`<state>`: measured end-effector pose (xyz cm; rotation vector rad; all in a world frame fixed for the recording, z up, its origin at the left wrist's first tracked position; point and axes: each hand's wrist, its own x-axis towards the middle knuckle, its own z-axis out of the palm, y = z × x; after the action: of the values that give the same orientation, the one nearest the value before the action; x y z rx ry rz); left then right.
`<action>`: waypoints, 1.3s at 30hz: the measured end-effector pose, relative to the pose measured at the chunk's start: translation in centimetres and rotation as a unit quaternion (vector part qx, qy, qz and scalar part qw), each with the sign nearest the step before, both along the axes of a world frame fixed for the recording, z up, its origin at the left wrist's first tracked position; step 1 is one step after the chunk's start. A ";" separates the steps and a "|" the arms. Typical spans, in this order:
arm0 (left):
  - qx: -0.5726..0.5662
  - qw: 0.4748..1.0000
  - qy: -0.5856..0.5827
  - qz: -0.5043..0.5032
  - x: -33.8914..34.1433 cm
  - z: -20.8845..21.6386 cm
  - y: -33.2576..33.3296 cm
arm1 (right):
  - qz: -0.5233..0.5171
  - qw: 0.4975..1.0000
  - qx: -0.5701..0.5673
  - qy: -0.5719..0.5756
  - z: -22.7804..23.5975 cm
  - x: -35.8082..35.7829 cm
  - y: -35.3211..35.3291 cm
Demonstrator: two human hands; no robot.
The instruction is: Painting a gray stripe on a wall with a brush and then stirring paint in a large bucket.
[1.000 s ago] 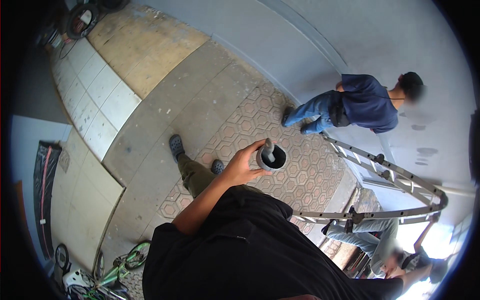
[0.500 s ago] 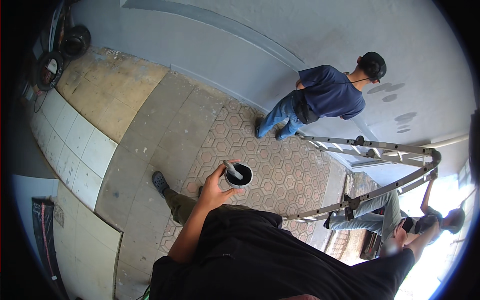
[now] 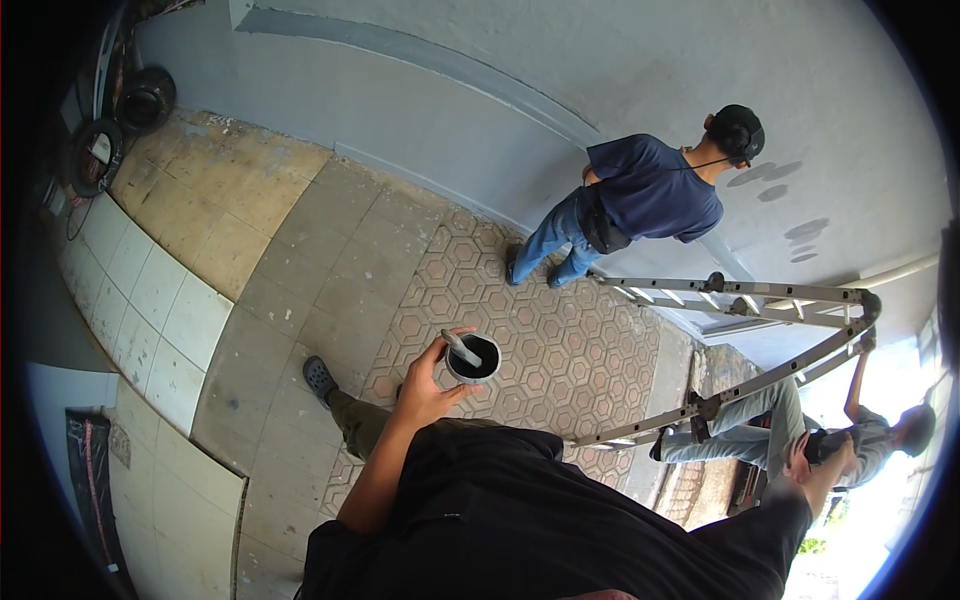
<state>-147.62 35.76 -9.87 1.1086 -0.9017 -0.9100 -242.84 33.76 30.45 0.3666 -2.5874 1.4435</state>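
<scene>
In my left hand [image 3: 428, 393] is a dark, round, open-topped cup [image 3: 487, 368], its wall gripped between thumb and fingers. A paint brush [image 3: 461, 347] with a greyish-white handle leans out of it over the rim. The cup's inside looks dark. My right arm [image 3: 826, 482] reaches out to the far right, beside the seated person. What I take for my right hand [image 3: 848, 455] overlaps that person's dark clothing, and its fingers cannot be made out.
An aluminium folding ladder [image 3: 745, 380] stands at right. A person in blue jeans [image 3: 655, 190] faces the grey wall [image 3: 430, 110], which has darker patches. Another person [image 3: 880, 445] sits behind the ladder, one hand on it. Old tyres [image 3: 148, 100] lie at far left. Paving stones [image 3: 530, 300] cover the ground.
The view has shifted slightly. The cup has tilted a little, showing more of its inside. My right forearm has drawn slightly left. The person by the wall stands in the same place.
</scene>
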 end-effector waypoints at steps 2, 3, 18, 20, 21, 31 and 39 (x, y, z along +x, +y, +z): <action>-0.004 1.000 0.006 0.004 0.1 0.0 0.0 | 0.005 1.000 0.002 -0.007 -0.4 -0.1 -0.4; 0.000 1.000 0.002 0.005 0.2 0.0 0.1 | 0.007 1.000 0.002 -0.011 -0.5 -0.1 -0.6; 0.011 1.000 0.006 0.010 1.0 -0.3 0.3 | 0.065 0.996 0.014 -0.057 -2.3 1.2 -8.4; 0.009 1.000 0.005 0.010 1.1 -0.2 0.1 | 0.068 0.995 0.012 -0.065 -2.9 1.2 -8.7; 0.007 1.000 0.013 0.008 1.1 0.2 0.1 | 0.068 0.995 0.010 -0.071 -3.4 1.3 -8.4; 0.020 0.999 0.001 -0.040 1.5 -0.5 0.0 | 0.078 0.993 0.009 -0.084 -1.4 1.2 -8.0; 0.023 0.998 0.039 -0.042 2.6 -0.4 0.3 | 0.087 0.992 0.029 -0.092 -0.3 -1.2 -8.8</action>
<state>-145.01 36.03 -10.25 1.0733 -0.8731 -1.0413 -244.00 24.94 30.11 0.4999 -2.8108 1.5253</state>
